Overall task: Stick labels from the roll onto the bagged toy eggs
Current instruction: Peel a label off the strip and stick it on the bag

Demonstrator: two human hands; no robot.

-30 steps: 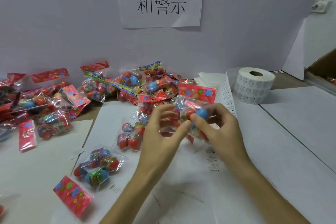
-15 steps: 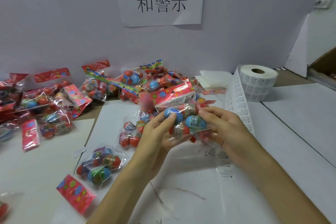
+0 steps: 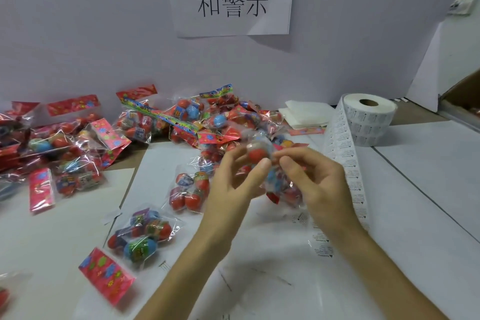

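In hand: bagged eggs [image 3: 259, 154], pinched by grips of left hand [image 3: 233, 187] and right hand [image 3: 315, 184]; positioning step; next, likely: label peeled from strip [image 3: 349, 163], three o'clock.

the white table [image 3: 428, 189] carries heaped bagged toy eggs [image 3: 181, 122], a label roll [image 3: 368, 117], its unrolled strip [image 3: 348, 163], and folded paper [image 3: 306, 113].

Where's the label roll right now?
Head view: the roll stands on end at the table's far right by the wall, right of the white sheets; its strip trails down past the right hand, which grips a bag.
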